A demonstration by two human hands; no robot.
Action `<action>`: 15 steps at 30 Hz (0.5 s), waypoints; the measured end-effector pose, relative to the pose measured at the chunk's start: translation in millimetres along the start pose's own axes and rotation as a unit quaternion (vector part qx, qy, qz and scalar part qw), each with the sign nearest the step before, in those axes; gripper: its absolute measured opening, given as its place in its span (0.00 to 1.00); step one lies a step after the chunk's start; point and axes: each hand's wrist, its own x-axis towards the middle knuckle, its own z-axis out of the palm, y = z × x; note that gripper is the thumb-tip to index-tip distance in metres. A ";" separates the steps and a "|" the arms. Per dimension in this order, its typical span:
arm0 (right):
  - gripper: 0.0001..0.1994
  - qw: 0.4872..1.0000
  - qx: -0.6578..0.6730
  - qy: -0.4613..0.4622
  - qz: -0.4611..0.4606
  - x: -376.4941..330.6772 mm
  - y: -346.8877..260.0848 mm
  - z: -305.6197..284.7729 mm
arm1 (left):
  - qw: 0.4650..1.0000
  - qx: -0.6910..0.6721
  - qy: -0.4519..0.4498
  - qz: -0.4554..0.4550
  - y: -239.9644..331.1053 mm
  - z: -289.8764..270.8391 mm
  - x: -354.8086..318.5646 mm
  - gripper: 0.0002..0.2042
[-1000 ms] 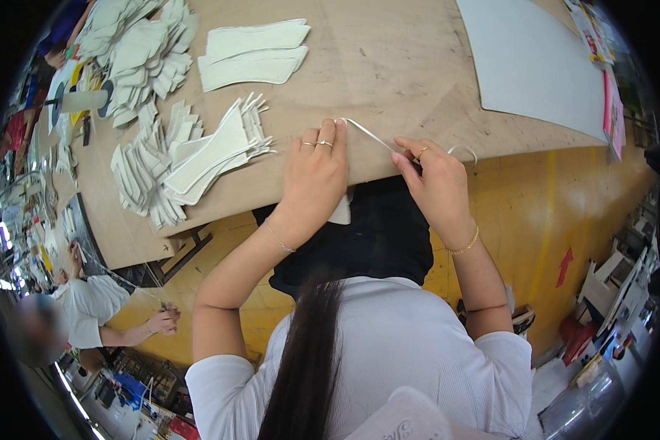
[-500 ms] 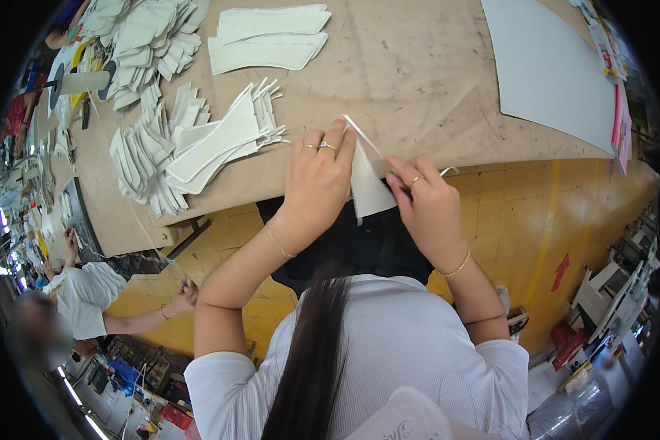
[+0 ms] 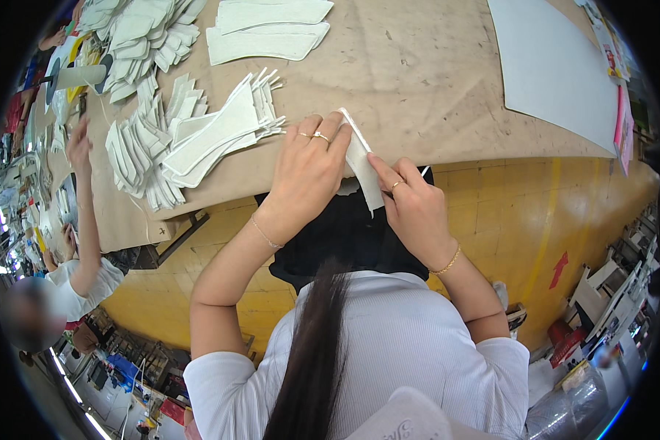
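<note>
A white fabric piece [image 3: 365, 176] is stretched between my hands at the table's near edge, its lower end hanging over my dark lap. A thin white strip [image 3: 353, 126] runs along its upper right edge. My left hand [image 3: 308, 165] is closed on the far end, with the fingertips at the top corner. Lower down, my right hand [image 3: 412, 205] pinches the edge between thumb and fingers. A short white end pokes out behind the right knuckles. Just left of my left hand lies a fanned stack of similar white pieces [image 3: 216, 143].
More white pieces [image 3: 143, 37] heap at the far left, and a few lie flat [image 3: 268, 40] at the back. A large white sheet [image 3: 550, 70] covers the table's right part. A spool [image 3: 81, 76] stands left. A co-worker's raised arm [image 3: 86, 205] is at the left.
My right hand has slid slightly left and up along the edge, and the fabric piece has turned narrower to view. The co-worker's arm at the left has swung up toward the spool.
</note>
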 end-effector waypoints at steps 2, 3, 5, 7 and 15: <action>0.23 1.000 0.000 -0.001 0.002 1.0 1.1 0.1 | 1.000 -0.007 0.005 0.003 0.2 3.5 -0.5 0.17; 0.23 1.000 0.002 -0.001 0.003 1.5 1.3 0.3 | 1.000 -0.009 0.006 0.004 0.0 4.8 -1.3 0.16; 0.23 1.000 -0.001 -0.003 0.007 2.2 1.9 1.2 | 1.000 -0.011 0.013 0.010 -1.3 6.0 -2.3 0.16; 0.23 1.000 0.000 -0.006 0.007 2.6 1.7 1.6 | 1.000 -0.015 0.015 0.011 -2.0 5.3 -3.3 0.16; 0.22 1.000 -0.005 -0.012 0.007 2.0 0.7 1.8 | 0.999 -0.040 0.022 0.006 -4.0 4.3 -0.8 0.15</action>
